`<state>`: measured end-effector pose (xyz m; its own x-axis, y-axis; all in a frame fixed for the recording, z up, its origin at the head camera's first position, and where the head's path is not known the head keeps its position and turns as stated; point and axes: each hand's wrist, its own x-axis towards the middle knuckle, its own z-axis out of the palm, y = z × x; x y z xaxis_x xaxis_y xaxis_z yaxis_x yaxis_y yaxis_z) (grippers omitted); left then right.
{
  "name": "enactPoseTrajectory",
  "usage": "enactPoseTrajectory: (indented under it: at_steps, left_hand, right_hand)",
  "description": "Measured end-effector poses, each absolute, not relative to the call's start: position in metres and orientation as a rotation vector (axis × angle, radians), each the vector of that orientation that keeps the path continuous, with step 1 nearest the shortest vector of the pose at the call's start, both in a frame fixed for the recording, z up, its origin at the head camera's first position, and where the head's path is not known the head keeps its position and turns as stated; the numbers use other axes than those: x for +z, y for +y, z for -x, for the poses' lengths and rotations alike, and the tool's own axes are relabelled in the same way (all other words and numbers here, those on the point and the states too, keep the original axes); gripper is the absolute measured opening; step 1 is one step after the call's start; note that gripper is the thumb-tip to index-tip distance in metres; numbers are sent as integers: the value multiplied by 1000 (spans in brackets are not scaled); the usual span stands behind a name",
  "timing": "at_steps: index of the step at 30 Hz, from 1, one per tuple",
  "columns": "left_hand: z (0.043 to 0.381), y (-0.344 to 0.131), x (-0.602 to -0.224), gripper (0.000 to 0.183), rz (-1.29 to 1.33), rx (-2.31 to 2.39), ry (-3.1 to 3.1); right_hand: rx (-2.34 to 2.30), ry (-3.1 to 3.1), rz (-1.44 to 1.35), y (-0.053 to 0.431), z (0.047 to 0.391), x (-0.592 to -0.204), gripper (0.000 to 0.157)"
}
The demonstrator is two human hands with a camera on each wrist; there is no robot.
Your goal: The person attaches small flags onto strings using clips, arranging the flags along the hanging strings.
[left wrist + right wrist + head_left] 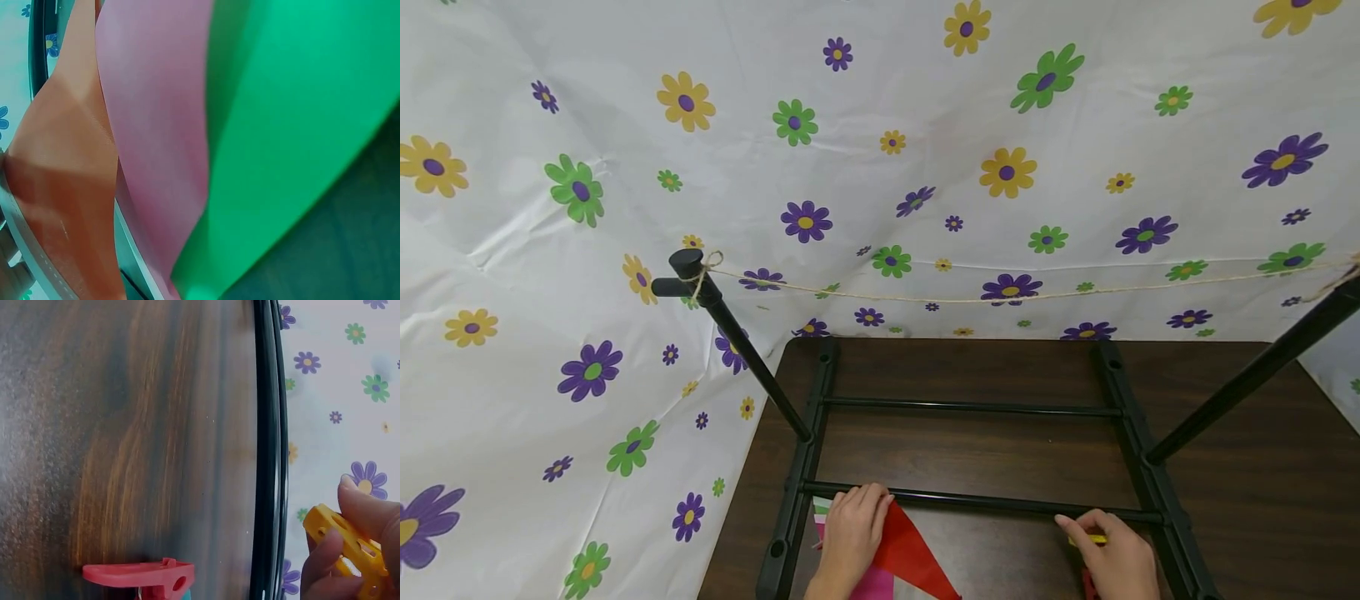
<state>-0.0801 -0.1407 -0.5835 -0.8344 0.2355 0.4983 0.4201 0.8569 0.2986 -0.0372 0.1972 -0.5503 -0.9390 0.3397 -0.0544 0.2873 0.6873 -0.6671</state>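
Note:
My left hand grips the top edge of a red triangular pennant near the frame's front crossbar. In the left wrist view that pennant looks orange, with a pale stitched band along its edge; a pink pennant and a green pennant hang beside it. My right hand pinches a yellow plastic clothespin between thumb and fingers. Below it, a red clothespin lies low in the right wrist view, partly cut off.
A black frame with two upright posts stands on the dark wood table. Between the post tops runs a thin twine, knotted at the left post. Behind hangs a white flowered cloth.

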Motion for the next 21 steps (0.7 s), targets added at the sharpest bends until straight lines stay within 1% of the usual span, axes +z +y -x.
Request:
enactPoseTrajectory:
  at_steps: [6,11,15,21]
  left_hand:
    - [80,-142,-584,13,484,-556,-2562]
    - [80,-142,-584,12,495,-568,-2534]
    - [81,-142,-585,12,499,-572,-2540]
    - [80,-142,-584,13,498,-586,-2545]
  right_hand:
    - [1155,-2816,558,195,39,-550,17]
    - [1175,-2802,596,195,40,-552,29]
    - [1126,-2792,571,195,40,-554,34]
    - [1116,-2774,613,194,39,-555,42]
